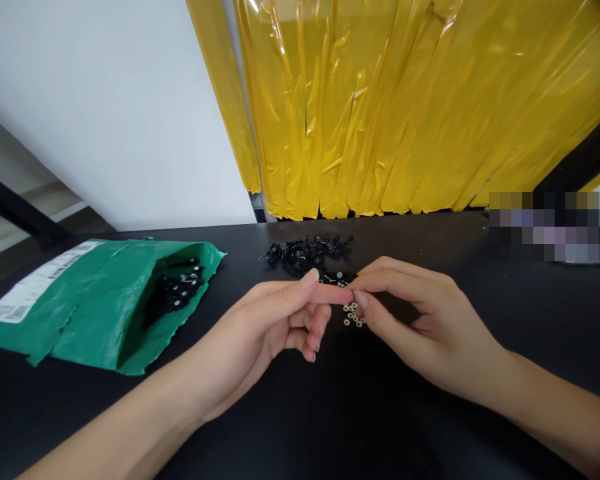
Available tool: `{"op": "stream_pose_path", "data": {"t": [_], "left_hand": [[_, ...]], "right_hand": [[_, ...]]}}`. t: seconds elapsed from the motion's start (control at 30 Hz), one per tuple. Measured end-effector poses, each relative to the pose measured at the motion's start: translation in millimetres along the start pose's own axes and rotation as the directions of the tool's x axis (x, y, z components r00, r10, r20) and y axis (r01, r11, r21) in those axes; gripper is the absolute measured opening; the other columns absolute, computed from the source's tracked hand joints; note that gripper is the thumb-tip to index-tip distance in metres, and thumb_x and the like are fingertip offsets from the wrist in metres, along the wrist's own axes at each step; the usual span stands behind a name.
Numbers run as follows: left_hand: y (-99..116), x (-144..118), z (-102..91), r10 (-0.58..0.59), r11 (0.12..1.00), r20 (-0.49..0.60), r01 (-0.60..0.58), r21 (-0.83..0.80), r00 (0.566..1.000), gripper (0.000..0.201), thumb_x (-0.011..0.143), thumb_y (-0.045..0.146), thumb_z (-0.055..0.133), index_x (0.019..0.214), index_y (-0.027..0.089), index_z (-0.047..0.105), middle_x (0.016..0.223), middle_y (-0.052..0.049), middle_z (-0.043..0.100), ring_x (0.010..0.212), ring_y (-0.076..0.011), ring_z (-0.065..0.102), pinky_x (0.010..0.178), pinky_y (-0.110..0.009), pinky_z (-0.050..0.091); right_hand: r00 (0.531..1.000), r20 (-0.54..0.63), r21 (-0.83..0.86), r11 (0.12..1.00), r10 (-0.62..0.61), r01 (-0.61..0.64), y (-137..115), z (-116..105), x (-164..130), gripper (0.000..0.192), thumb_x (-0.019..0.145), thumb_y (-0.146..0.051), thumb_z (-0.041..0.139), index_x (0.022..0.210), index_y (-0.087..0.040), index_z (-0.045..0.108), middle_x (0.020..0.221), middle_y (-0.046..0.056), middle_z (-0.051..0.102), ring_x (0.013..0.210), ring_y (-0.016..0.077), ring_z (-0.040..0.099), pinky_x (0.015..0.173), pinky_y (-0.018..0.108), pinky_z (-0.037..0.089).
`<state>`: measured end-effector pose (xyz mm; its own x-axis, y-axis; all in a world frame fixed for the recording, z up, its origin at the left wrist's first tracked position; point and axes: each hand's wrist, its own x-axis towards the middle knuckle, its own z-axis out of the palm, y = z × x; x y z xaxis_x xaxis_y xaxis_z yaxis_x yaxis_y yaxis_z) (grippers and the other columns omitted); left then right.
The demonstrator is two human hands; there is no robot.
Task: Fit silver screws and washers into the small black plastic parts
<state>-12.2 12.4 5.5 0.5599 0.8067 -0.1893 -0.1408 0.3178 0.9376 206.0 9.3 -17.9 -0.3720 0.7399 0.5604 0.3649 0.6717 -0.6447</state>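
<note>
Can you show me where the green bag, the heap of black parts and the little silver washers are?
green bag (87, 313), head view, on its crinkled front.
heap of black parts (303, 252), head view, middle of the heap.
silver washers (353, 317), head view, middle of the cluster.

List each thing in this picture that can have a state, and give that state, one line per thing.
green mailer bag: torn open, lying flat, black parts inside.
pile of black parts: loose on the black table.
small washers: clustered loose under the fingertips.
left hand: fingertips pinched, meeting the right hand's.
right hand: fingertips pinched; what they hold is too small to tell.
yellow plastic curtain: hanging, creased.
</note>
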Motion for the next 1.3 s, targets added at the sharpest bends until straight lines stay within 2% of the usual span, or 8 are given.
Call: {"op": "stream_pose_path", "data": {"t": [0.2, 0.53, 0.83, 0.93, 1.03, 1.17, 1.23, 1.3], "left_hand": [[-2.1, -1.3, -1.6, -0.028, 0.998, 0.054, 0.031, -0.046, 0.998, 0.041, 0.098, 0.049, 0.061, 0.111, 0.016, 0.081, 0.078, -0.002, 0.055, 0.069, -0.012, 0.054, 0.065, -0.025, 0.046], [-6.1, -1.2, -0.7, -0.014, 0.994, 0.108, 0.026, -0.11, 0.994, 0.047, 0.096, 0.051, 0.065, 0.13, 0.02, 0.073, 0.079, -0.001, 0.058, 0.071, -0.0124, 0.055, 0.067, -0.025, 0.049], [-6.9, -9.0, 8.1, -0.04, 0.997, 0.159, 0.05, -0.064, 0.987, 0.075, 0.096, 0.051, 0.067, 0.16, 0.02, 0.041, 0.079, -0.001, 0.063, 0.068, -0.012, 0.055, 0.068, -0.027, 0.048], [-6.9, -6.0, 6.4, 0.03, 0.999, 0.029, -0.03, 0.014, 0.999, 0.072, 0.097, 0.051, 0.066, 0.159, 0.026, 0.041, 0.08, 0.0, 0.065, 0.068, -0.0125, 0.057, 0.067, -0.028, 0.046], [-7.6, 1.5, 1.2, 0.16, 0.966, -0.15, -0.123, 0.228, 0.976, 0.054, 0.096, 0.046, 0.069, 0.146, 0.028, 0.058, 0.083, 0.001, 0.065, 0.069, -0.0112, 0.056, 0.069, -0.027, 0.047], [-9.0, 6.4, -2.8, 0.299, 0.867, -0.22, -0.168, 0.47, 0.929, 0.038, 0.096, 0.039, 0.07, 0.134, 0.032, 0.067, 0.1, 0.001, 0.07, 0.075, -0.0112, 0.057, 0.068, -0.026, 0.048], [-9.4, 5.8, -1.8, 0.314, 0.84, -0.232, -0.156, 0.519, 0.921, 0.038, 0.096, 0.038, 0.07, 0.134, 0.034, 0.067, 0.108, 0.001, 0.072, 0.079, -0.0125, 0.06, 0.068, -0.026, 0.049], [-9.5, 5.0, -0.1, 0.295, 0.833, -0.225, -0.135, 0.536, 0.929, 0.036, 0.097, 0.038, 0.069, 0.133, 0.034, 0.068, 0.104, 0.001, 0.074, 0.082, -0.0139, 0.062, 0.07, -0.027, 0.05]], "right_hand": [[1.0, 0.011, 0.003, 1.0, 0.019, -0.019, 1.8, -3.5, 0.0, 0.014, 0.099, -0.013, 0.06, 0.095, -0.018, 0.073, 0.086, 0.001, 0.07, 0.076, 0.0095, 0.063, 0.069, 0.023, 0.05], [0.99, -0.084, -0.046, 0.992, 0.11, -0.114, 4.9, -1.7, 0.2, 0.013, 0.096, -0.015, 0.063, 0.087, -0.018, 0.072, 0.081, 0.0, 0.068, 0.071, 0.0105, 0.062, 0.063, 0.026, 0.048], [0.96, -0.183, -0.154, 0.958, 0.212, -0.241, 9.0, -0.5, 1.6, 0.011, 0.093, -0.018, 0.065, 0.086, -0.02, 0.074, 0.082, 0.0, 0.071, 0.072, 0.0126, 0.064, 0.067, 0.028, 0.047], [0.929, -0.168, 0.026, 0.944, 0.329, -0.329, 13.9, -3.7, 3.2, 0.013, 0.097, -0.03, 0.067, 0.091, -0.022, 0.076, 0.078, -0.001, 0.07, 0.071, 0.0133, 0.064, 0.068, 0.028, 0.048], [0.913, -0.008, 0.291, 0.874, 0.408, -0.389, 15.9, -3.7, 3.8, 0.02, 0.099, -0.04, 0.067, 0.1, -0.025, 0.078, 0.073, -0.002, 0.067, 0.071, 0.0126, 0.061, 0.069, 0.027, 0.049], [0.904, 0.178, 0.529, 0.737, 0.388, -0.42, 14.3, 2.8, 1.2, 0.016, 0.098, -0.037, 0.07, 0.109, -0.03, 0.079, 0.085, -0.002, 0.069, 0.072, 0.01, 0.06, 0.071, 0.026, 0.05], [0.906, 0.224, 0.597, 0.684, 0.359, -0.419, 13.5, 5.6, -0.1, 0.015, 0.098, -0.035, 0.07, 0.109, -0.031, 0.08, 0.089, -0.002, 0.071, 0.073, 0.0089, 0.06, 0.072, 0.025, 0.05], [0.91, 0.238, 0.639, 0.651, 0.34, -0.41, 12.8, 6.8, -0.7, 0.014, 0.098, -0.033, 0.071, 0.109, -0.031, 0.08, 0.089, -0.002, 0.071, 0.073, 0.0082, 0.059, 0.074, 0.024, 0.05]]}}
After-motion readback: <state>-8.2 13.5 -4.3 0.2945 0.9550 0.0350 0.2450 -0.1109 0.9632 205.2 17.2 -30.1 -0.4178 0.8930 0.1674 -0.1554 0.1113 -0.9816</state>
